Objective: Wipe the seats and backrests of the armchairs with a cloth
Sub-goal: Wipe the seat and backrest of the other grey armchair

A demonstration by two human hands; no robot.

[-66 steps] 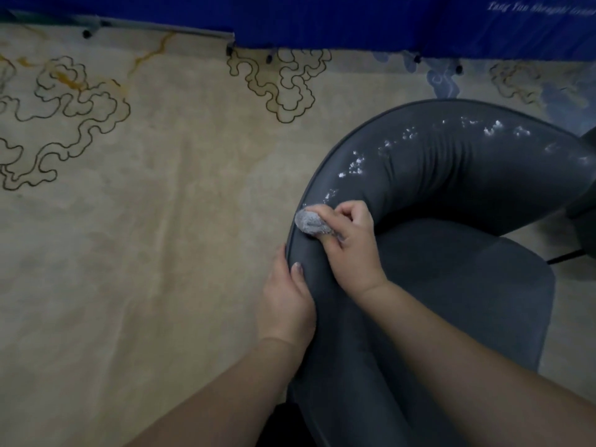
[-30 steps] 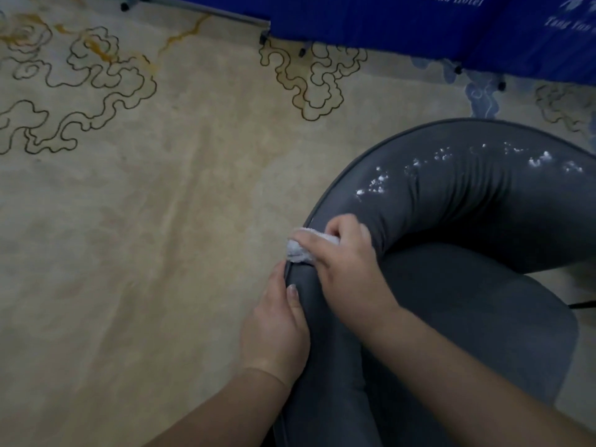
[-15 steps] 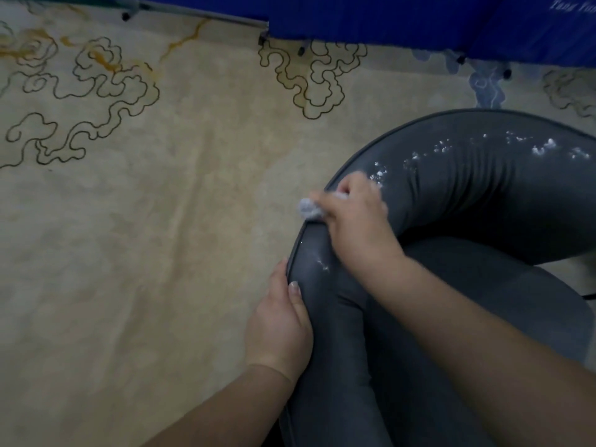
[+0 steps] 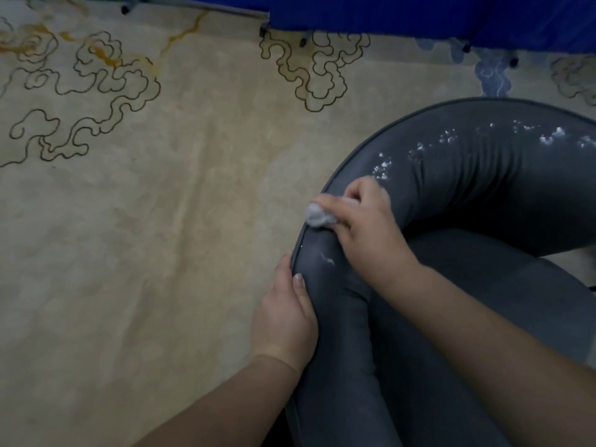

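A dark grey armchair [image 4: 483, 195] with a curved padded backrest fills the right side of the head view. White specks [image 4: 419, 153] dot the top of the backrest, and a small white smear [image 4: 327, 259] lies lower on its rim. My right hand [image 4: 367, 227] grips a small balled whitish cloth [image 4: 317, 216] and presses it on the backrest's left rim. Lower down, my left hand [image 4: 285, 321] holds the outer edge of the backrest, thumb on top, fingers hidden behind. The seat cushion [image 4: 529, 301] shows under my right forearm.
Beige carpet [image 4: 145, 237] with dark cloud-line patterns spreads left of the chair. A blue panel on small feet [image 4: 387, 14] runs along the top edge.
My right hand with the cloth has slid back and forth along the backrest's left rim, leaving a white smear below it. My left hand has kept its hold on the edge.
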